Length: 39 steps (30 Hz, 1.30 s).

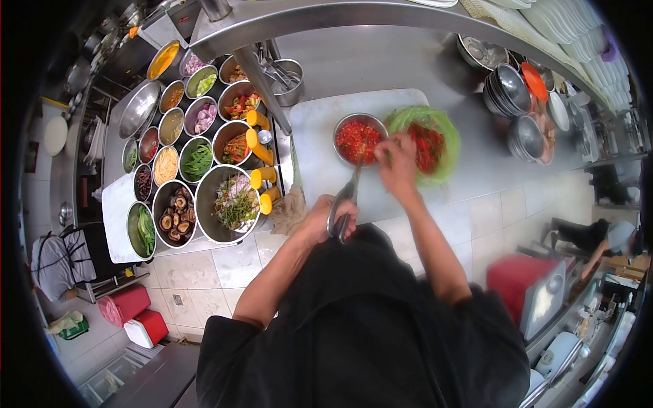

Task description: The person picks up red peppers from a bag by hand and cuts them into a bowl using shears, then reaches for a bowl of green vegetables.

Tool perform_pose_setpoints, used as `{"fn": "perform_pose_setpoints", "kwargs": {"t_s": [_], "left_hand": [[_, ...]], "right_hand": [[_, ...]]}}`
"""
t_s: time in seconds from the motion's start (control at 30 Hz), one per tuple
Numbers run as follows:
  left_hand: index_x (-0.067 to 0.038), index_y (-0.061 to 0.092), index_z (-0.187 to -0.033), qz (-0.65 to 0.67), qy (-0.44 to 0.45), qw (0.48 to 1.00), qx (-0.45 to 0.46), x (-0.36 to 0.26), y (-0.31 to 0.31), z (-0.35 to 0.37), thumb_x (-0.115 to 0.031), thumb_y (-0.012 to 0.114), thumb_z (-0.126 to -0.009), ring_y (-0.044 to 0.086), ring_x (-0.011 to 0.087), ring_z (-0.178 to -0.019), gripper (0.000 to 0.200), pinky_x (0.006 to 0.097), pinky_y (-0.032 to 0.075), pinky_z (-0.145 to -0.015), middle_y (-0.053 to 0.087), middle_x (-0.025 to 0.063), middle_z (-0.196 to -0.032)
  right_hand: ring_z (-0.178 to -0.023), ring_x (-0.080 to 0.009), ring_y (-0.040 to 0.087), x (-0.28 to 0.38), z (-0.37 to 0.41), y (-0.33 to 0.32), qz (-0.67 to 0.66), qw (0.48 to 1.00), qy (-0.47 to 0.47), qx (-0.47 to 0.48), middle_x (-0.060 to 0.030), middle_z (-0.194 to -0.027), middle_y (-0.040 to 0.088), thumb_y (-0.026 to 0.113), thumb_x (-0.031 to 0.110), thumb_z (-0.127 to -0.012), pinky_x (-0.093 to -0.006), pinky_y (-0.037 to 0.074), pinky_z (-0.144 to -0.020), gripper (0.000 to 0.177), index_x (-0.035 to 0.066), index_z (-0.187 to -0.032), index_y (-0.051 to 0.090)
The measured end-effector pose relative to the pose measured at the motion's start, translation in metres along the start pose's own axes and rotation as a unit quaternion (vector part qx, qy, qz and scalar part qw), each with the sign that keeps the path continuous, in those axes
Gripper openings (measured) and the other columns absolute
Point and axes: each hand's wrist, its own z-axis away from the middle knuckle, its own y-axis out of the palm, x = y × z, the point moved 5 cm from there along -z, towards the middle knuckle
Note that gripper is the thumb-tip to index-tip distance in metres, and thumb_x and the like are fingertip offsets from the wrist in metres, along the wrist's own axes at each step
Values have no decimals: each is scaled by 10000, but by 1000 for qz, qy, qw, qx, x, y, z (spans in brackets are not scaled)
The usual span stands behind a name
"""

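My left hand (322,219) is wrapped round the handles of a pair of scissors (352,185). Their blades point away from me, with the tips at the near rim of a round metal bowl (338,151). Chopped red chilies (358,138) fill much of that bowl. My right hand (400,163) is between the bowl and a green plastic bag (450,139), its fingers pinched together; what they hold is too small to make out. Whole red chilies (428,148) lie in the open bag. Bowl and bag both rest on a white cutting board (314,126).
Left of the board stand several metal pots of ingredients, including mushrooms (178,216) and green beans (197,160). Yellow handles (260,148) jut towards the board. Stacked metal bowls (509,88) sit at the right, under a metal shelf (381,13). Other people are at both sides.
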Motion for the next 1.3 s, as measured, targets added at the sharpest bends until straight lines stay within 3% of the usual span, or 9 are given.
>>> {"fn": "perform_pose_setpoints", "kwargs": {"t_s": [0.23, 0.43, 0.53, 0.73, 0.93, 1.03, 1.13, 1.3], "left_hand": [[23, 614, -809, 69, -40, 996, 45, 12, 2, -4, -339, 633, -798, 627, 228, -534, 363, 317, 515, -520, 626, 152, -653], [27, 616, -785, -19, -7, 999, 25, 0, 4, -2, -328, 633, -792, 615, 229, -506, 356, 305, 500, -483, 627, 155, -655], [22, 617, -823, -74, -1, 997, 6, 2, -2, -3, -288, 594, -827, 623, 224, -536, 311, 319, 537, -533, 637, 149, -684], [27, 611, -755, 64, -39, 997, 33, 9, 3, -4, -309, 636, -789, 617, 234, -513, 339, 303, 484, -468, 624, 157, -645], [33, 608, -776, -40, 2, 999, 22, -4, 6, -1, -328, 643, -795, 628, 238, -539, 363, 310, 504, -483, 620, 152, -657], [39, 609, -785, -41, 10, 999, 7, -2, 2, -2, -333, 645, -796, 627, 235, -539, 374, 312, 512, -488, 616, 148, -655], [37, 614, -779, 36, -40, 998, 29, 7, 0, -5, -328, 640, -796, 622, 229, -527, 367, 310, 509, -481, 612, 140, -640], [33, 616, -776, 14, -18, 999, 26, 0, 5, -3, -331, 640, -799, 620, 227, -519, 365, 311, 507, -471, 607, 131, -630]], "right_hand": [[-979, -321, 489, 7, -1, -1, 2, 1000, 0, 11, -100, -1039, 528, 695, 40, -763, -422, 418, -842, 117, 64, -872, 659], [-1071, -329, 486, 4, 0, 3, -2, 999, 30, 40, -118, -1109, 533, 696, 72, -782, -408, 411, -908, 106, 70, -882, 661], [-1073, -331, 486, -1, 0, 4, 8, 999, 26, 33, -119, -1108, 535, 699, 72, -780, -409, 411, -908, 105, 72, -879, 662], [-1073, -336, 485, 6, -1, 2, -6, 999, 24, 29, -119, -1107, 533, 695, 65, -778, -414, 412, -903, 98, 74, -868, 659], [-1067, -334, 484, 5, -1, 7, -2, 999, 27, 38, -116, -1111, 529, 691, 64, -778, -416, 413, -899, 93, 72, -864, 657], [-1062, -333, 484, 2, 0, 7, 2, 999, 22, 32, -114, -1110, 529, 689, 59, -775, -414, 413, -899, 95, 71, -863, 656], [-1063, -335, 483, 4, -2, 6, -4, 999, 23, 32, -114, -1110, 530, 685, 51, -770, -414, 411, -901, 96, 72, -858, 654], [-1067, -337, 482, 9, -4, 7, -10, 999, 16, 36, -116, -1112, 532, 684, 39, -765, -414, 409, -902, 96, 69, -850, 651]]}}
